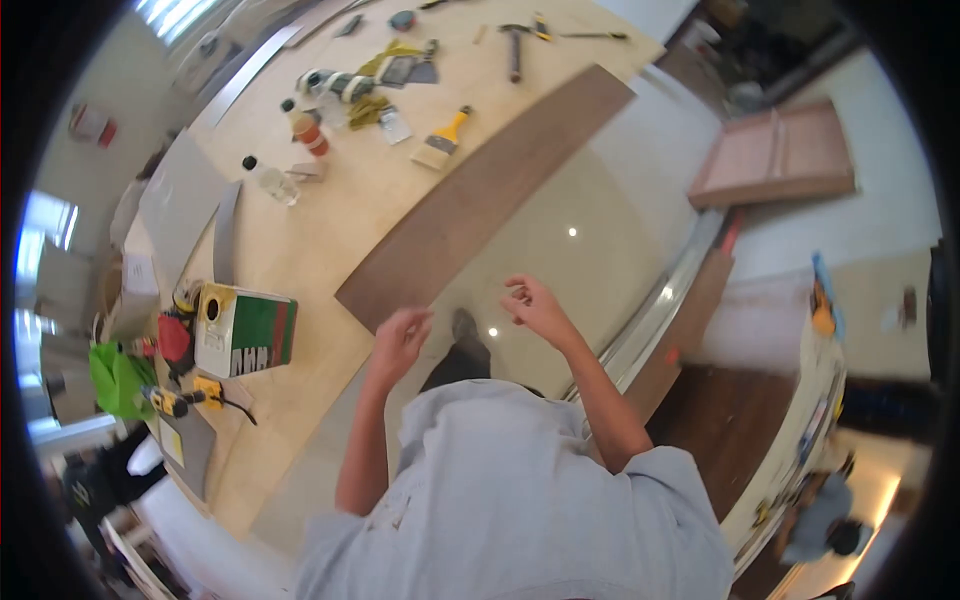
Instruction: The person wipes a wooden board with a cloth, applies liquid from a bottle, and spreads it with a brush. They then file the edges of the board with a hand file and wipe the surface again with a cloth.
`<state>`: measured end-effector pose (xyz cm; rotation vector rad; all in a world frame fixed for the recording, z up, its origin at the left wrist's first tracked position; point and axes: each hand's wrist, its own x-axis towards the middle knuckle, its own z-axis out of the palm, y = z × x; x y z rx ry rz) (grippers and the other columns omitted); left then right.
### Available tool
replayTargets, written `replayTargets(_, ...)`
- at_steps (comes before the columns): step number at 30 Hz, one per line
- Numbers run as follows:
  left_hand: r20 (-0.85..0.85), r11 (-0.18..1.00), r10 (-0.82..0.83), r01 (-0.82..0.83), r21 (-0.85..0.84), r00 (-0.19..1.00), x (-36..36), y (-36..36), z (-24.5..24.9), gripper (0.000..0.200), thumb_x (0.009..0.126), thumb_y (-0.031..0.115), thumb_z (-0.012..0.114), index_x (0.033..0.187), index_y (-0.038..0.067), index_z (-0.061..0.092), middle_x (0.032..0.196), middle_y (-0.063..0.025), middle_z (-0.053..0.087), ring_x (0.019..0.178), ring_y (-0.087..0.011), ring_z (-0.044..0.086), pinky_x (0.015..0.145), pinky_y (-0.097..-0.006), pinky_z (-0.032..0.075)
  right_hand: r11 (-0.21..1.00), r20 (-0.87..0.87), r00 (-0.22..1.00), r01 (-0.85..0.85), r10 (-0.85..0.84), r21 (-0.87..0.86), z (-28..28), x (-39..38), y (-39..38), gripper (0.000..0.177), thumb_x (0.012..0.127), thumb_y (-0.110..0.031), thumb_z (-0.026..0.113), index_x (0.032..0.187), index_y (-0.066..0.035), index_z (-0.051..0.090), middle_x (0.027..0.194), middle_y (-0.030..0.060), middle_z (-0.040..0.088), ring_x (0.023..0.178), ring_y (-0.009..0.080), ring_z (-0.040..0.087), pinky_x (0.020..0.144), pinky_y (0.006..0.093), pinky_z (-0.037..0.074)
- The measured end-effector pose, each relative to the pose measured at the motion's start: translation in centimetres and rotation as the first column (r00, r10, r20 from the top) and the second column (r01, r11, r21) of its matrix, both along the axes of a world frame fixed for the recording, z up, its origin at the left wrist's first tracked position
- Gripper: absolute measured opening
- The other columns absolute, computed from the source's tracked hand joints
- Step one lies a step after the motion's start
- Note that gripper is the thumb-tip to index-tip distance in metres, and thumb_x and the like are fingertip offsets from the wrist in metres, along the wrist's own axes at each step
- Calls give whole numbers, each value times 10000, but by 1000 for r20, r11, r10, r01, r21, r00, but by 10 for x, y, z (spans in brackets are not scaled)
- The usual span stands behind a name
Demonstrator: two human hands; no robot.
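My left hand [402,338] is in front of my body, beside the near end of a long brown board [490,190] that lies along the edge of the wooden worktable [330,225]. Its fingers are loosely curled and slightly blurred; whether they touch the board I cannot tell. Over the pale floor to the right, my right hand [533,305] is raised with bent, parted fingers and nothing in it. A paintbrush [441,140] with a yellow handle lies just beyond the board.
Bottles [272,182], a hammer [515,52], a green and white can [245,330] and a yellow drill [180,400] occupy the table. A wooden panel [775,155] stands at right. Other people are at lower right [825,520] and lower left [95,490].
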<state>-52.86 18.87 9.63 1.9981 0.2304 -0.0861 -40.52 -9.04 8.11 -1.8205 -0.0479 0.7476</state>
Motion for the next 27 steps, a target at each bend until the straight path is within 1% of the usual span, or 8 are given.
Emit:
replayTargets(4,102,989,-30,15,145,994,121,-4,30,214,994,168,698,1160,40,743,1112,-178,717,1052,-365,695,933,-413,551,916,-274,932,307,-235,257,-38,90,-39,495,983,-282,775,1365,-53,557,1076,88,684,881,219,702,821,361,589)
replayTargets(7,61,999,-13,10,42,998,154,-17,56,218,1026,175,697,1190,39,738,1093,-115,744,968,-209,720,899,-368,577,770,-454,836,499,-308,397,-51,169,-65,564,964,-345,808,1358,-44,541,1183,109,652,1027,225,681,897,389,574)
replayTargets(11,-184,998,68,-69,-3,981,149,-31,44,241,1033,182,683,1210,24,726,1105,-100,751,965,-196,705,896,-347,566,683,-592,744,607,-309,407,-94,276,-85,688,945,-421,826,1423,-45,504,1288,136,607,1190,280,613,1042,454,522)
replayTargets(13,-284,967,240,-253,-9,928,132,-45,40,253,1040,185,672,1221,16,721,1116,-91,751,978,-185,697,902,-335,561,667,-635,720,621,-279,411,-97,322,-71,746,932,-423,840,1466,-40,487,1347,134,583,1238,295,589,1087,468,494)
replayTargets(16,-281,838,524,-546,0,804,93,-87,43,316,1021,231,674,1240,9,723,1185,-149,754,1058,-270,725,948,-388,564,751,-622,757,525,-199,400,-105,362,-58,751,916,-413,863,1472,-34,531,1376,122,586,1254,272,575,1068,432,497)
replayTargets(19,-389,592,738,-806,-20,551,67,-148,41,334,1031,242,659,1266,13,723,1202,-142,757,1067,-250,723,952,-380,566,784,-634,732,537,-250,311,-107,375,-55,681,916,-367,869,1432,-33,575,1399,120,590,1294,313,559,1085,471,495)
replayTargets(22,-439,486,773,-872,-54,458,56,-196,45,391,1040,265,672,1362,44,690,1199,-91,741,1066,-179,687,922,-358,564,802,-641,740,501,-203,324,-105,383,-71,625,938,-303,844,1427,-24,574,1426,124,600,1302,338,567,1122,500,491)
replayTargets(27,-473,388,802,-920,-53,365,53,-243,57,429,1042,277,673,1404,48,667,1279,-116,727,1088,-198,681,960,-374,561,825,-678,735,375,14,423,-107,408,-68,501,969,-186,778,1388,23,599,1390,180,647,1291,352,609,1139,526,511)
